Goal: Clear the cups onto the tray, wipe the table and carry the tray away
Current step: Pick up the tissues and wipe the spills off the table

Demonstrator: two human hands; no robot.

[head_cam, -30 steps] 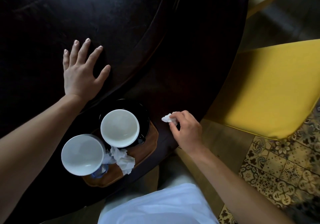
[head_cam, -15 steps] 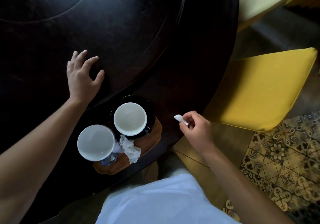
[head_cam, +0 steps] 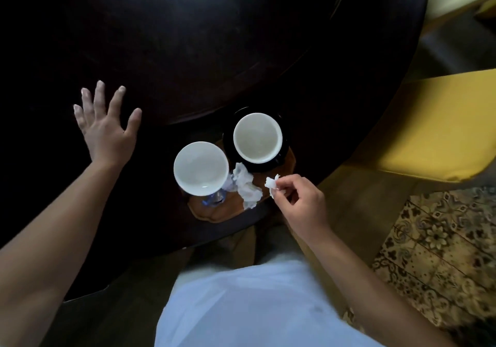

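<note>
Two white cups stand on a small wooden tray (head_cam: 230,213) at the near edge of the dark round table (head_cam: 188,37). The left cup (head_cam: 200,168) is empty; the right cup (head_cam: 257,137) sits on a black saucer (head_cam: 284,156). A crumpled white tissue (head_cam: 245,186) lies on the tray between them, and something blue (head_cam: 213,199) shows under the left cup. My right hand (head_cam: 300,203) pinches a small white tissue scrap (head_cam: 271,184) just over the tray's right edge. My left hand (head_cam: 106,129) rests flat on the table, fingers spread, left of the tray.
A chair with a yellow cushion (head_cam: 434,129) stands to the right of the table. Patterned floor tiles (head_cam: 440,250) lie below it. My white-clothed torso (head_cam: 241,306) fills the bottom of the view, close to the table's edge.
My right hand has carried the tissue scrap leftward from the table edge to the tray's right side. My left hand stays flat on the table.
</note>
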